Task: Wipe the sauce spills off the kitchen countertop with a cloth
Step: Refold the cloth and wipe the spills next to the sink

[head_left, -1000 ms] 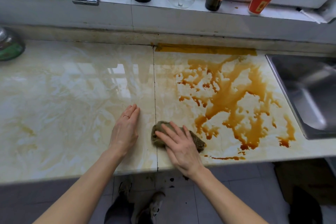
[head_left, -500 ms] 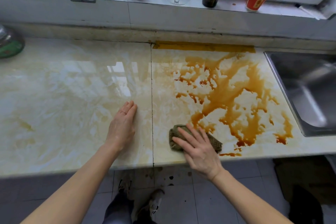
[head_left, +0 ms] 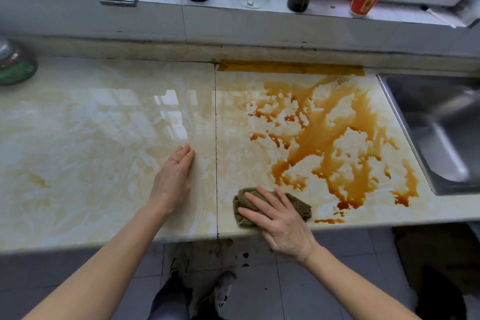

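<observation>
Head view, from the left: a green-lidded jar [head_left: 15, 67] sits at the far edge of the marble countertop [head_left: 91, 138]. The left hand [head_left: 172, 182] lies flat on the stone, fingers straight and together, holding nothing. Just past the seam, near the front edge, the right hand [head_left: 283, 226] presses the olive knitted cloth [head_left: 298, 206] down with straight, spread fingers. Brown sauce spill [head_left: 324, 138] spreads behind and right of the cloth, reaching toward the steel sink [head_left: 441, 132]
</observation>
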Demonstrator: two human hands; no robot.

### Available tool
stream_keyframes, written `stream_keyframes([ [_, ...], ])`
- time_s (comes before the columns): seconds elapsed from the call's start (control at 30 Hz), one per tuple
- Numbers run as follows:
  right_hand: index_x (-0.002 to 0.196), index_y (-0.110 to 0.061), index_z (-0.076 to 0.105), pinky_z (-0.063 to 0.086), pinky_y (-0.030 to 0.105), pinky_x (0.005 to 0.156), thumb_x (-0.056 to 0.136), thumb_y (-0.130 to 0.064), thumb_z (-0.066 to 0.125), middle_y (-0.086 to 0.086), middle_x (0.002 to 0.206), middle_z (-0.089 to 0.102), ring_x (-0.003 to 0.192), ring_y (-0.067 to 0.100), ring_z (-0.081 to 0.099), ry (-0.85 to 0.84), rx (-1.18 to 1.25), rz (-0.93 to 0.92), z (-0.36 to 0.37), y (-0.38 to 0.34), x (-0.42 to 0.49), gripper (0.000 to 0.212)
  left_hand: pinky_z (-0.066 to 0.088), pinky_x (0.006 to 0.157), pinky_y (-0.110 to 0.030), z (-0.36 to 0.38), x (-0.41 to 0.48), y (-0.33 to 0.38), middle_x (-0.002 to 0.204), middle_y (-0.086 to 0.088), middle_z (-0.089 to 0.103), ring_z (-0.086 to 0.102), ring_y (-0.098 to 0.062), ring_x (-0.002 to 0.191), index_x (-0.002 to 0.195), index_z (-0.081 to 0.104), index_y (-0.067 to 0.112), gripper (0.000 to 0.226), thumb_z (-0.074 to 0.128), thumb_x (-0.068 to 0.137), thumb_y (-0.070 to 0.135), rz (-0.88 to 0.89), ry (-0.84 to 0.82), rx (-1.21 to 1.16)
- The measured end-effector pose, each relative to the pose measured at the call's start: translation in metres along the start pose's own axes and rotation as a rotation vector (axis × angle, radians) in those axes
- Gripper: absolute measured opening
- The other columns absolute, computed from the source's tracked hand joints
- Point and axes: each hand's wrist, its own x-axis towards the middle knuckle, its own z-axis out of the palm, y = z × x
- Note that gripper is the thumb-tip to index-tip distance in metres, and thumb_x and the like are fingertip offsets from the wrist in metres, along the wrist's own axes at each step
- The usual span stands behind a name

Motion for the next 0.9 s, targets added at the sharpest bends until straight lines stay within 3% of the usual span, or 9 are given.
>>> stream_keyframes([
  [0.1, 0.145, -0.034, 0.037, 0.016, 0.053, 0.117, 0.092, -0.030, 0.043, -0.002, 0.157, 0.026, 0.147, 0.024, 0.017, -0.033, -0.011, -0.019, -0.010, 0.023, 0.006, 0.053, 0.022, 0.116, -0.029, -0.001, 0.001, -0.001, 0.156, 0.002, 0.025, 0.020, -0.013, 0.145, 0.147, 0.031, 0.014, 0.059, 0.043, 0.092, -0.002, -0.003, -0.003, -0.007],
  [0.2, 0.143, -0.032, 0.042, 0.018, 0.059, 0.115, 0.094, -0.032, 0.037, -0.003, 0.155, 0.030, 0.147, 0.022, 0.013, 0.002, 0.035, 0.343, -0.025, 0.047, 0.017, 0.049, 0.020, 0.117, -0.029, 0.000, 0.000, 0.001, 0.156, 0.001, 0.025, 0.019, -0.013, 0.145, 0.147, 0.030, 0.013, 0.060, 0.043, 0.091, -0.004, -0.001, -0.015, -0.007],
  [0.27, 0.141, -0.033, 0.045, 0.016, 0.058, 0.116, 0.094, -0.031, 0.038, -0.003, 0.154, 0.031, 0.147, 0.020, 0.011, 0.042, 0.055, 0.469, -0.022, 0.040, 0.030, 0.048, 0.020, 0.117, -0.029, -0.001, 0.000, 0.003, 0.156, 0.001, 0.024, 0.019, -0.013, 0.145, 0.147, 0.030, 0.012, 0.060, 0.043, 0.091, -0.004, -0.010, -0.016, -0.013],
  [0.47, 0.145, -0.040, 0.033, 0.003, 0.053, 0.117, 0.095, -0.034, 0.038, -0.009, 0.158, 0.022, 0.148, 0.018, 0.004, -0.033, 0.004, 0.282, -0.006, 0.026, 0.058, 0.051, 0.020, 0.118, -0.030, -0.002, 0.000, 0.003, 0.157, 0.003, 0.022, 0.017, -0.012, 0.145, 0.148, 0.027, 0.015, 0.062, 0.043, 0.091, -0.003, -0.010, -0.034, -0.020],
  [0.67, 0.141, -0.030, 0.044, 0.010, 0.059, 0.116, 0.092, -0.018, 0.054, 0.002, 0.158, 0.022, 0.148, 0.023, 0.008, 0.173, 0.042, 0.722, -0.013, 0.050, 0.068, 0.052, 0.017, 0.117, -0.026, -0.005, 0.000, 0.003, 0.158, 0.004, 0.019, 0.016, -0.011, 0.145, 0.149, 0.024, 0.015, 0.062, 0.043, 0.093, 0.000, -0.002, -0.043, -0.002],
  [0.8, 0.143, -0.031, 0.042, 0.008, 0.061, 0.115, 0.090, -0.023, 0.051, 0.001, 0.161, 0.012, 0.149, 0.023, 0.000, 0.124, 0.003, 0.532, 0.000, 0.024, 0.087, 0.054, 0.019, 0.116, -0.026, -0.005, 0.005, 0.007, 0.157, 0.000, 0.022, 0.019, -0.015, 0.145, 0.149, 0.025, 0.013, 0.060, 0.040, 0.092, 0.001, 0.002, -0.010, 0.083],
  [0.9, 0.146, -0.033, 0.034, 0.010, 0.063, 0.114, 0.094, -0.030, 0.040, -0.005, 0.160, 0.015, 0.148, 0.021, -0.001, 0.016, -0.025, 0.425, 0.004, 0.025, 0.118, 0.052, 0.037, 0.105, -0.032, -0.010, 0.012, 0.018, 0.147, -0.007, 0.041, 0.039, -0.025, 0.135, 0.138, 0.045, 0.011, 0.050, 0.044, 0.088, 0.000, -0.017, 0.010, 0.142],
])
